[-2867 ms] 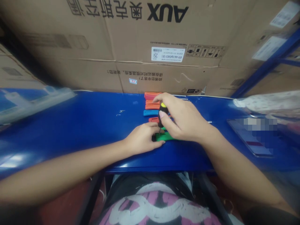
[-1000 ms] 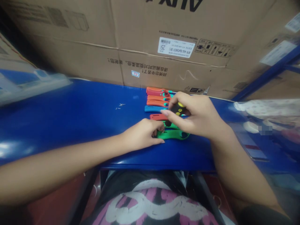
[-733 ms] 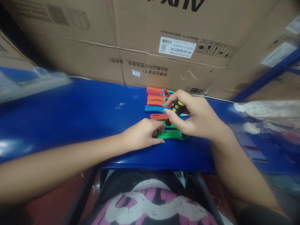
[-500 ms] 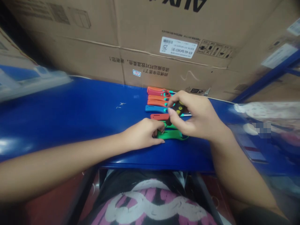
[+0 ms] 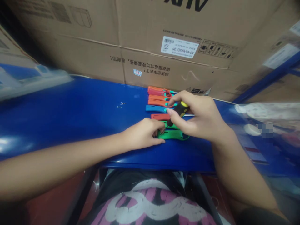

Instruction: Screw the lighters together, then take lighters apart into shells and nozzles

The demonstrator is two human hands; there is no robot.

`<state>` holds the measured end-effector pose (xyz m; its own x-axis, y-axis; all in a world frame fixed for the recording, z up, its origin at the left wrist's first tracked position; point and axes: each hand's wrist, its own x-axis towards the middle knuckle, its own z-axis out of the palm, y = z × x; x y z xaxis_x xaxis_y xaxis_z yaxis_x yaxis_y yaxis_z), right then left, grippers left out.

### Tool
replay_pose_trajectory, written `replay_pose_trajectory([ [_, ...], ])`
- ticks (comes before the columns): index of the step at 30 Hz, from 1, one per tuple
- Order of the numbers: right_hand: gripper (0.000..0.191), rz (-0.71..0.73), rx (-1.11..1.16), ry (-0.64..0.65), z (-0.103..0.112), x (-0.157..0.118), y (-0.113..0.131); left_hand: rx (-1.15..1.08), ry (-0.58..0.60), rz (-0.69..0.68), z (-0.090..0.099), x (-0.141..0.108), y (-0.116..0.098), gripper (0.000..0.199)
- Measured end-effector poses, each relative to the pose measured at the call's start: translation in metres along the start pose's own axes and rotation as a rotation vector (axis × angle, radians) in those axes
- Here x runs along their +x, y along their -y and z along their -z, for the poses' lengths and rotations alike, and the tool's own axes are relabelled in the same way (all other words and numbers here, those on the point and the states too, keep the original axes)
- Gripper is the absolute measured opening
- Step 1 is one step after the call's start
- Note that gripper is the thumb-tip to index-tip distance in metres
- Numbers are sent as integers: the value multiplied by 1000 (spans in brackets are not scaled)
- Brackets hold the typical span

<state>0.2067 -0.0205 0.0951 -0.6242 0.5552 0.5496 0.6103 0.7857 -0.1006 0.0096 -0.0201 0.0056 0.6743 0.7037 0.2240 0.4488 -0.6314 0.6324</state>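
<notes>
Black screwdriver (image 5: pixel 180 110) has tipped sideways, pinched in your right hand (image 5: pixel 201 117); left hand (image 5: pixel 142 132) pinches nearest green handle (image 5: pixel 172 134); prying likely.

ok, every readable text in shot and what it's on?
"AUX": carton, upside down, cut off at top
"师傅您辛苦了!": carton
"请在搬运时对我温柔些,谢谢您!": carton
"25": white label
"KFR-46G", start of a longer code: white label
Too small or blurred: white label's rest, small sticker, right-hand label, carton's fine print.
None readable: screwdriver.
</notes>
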Motion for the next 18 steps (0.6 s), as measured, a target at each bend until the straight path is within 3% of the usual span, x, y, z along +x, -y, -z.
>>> replay_pose_trajectory([
  [3,31,38,28,32,2,0,0,-5,7,-5,0,0,0,19],
  [7,21,-24,-3,4,1,1,-2,-7,-1,7,1,0,-1,18],
  [14,20,-21,18,5,1,1,-1,2,14,9,1,0,-1,18],
  [18,31,27,36,23,0,1,-1,12,12,9,1,0,-1,19],
])
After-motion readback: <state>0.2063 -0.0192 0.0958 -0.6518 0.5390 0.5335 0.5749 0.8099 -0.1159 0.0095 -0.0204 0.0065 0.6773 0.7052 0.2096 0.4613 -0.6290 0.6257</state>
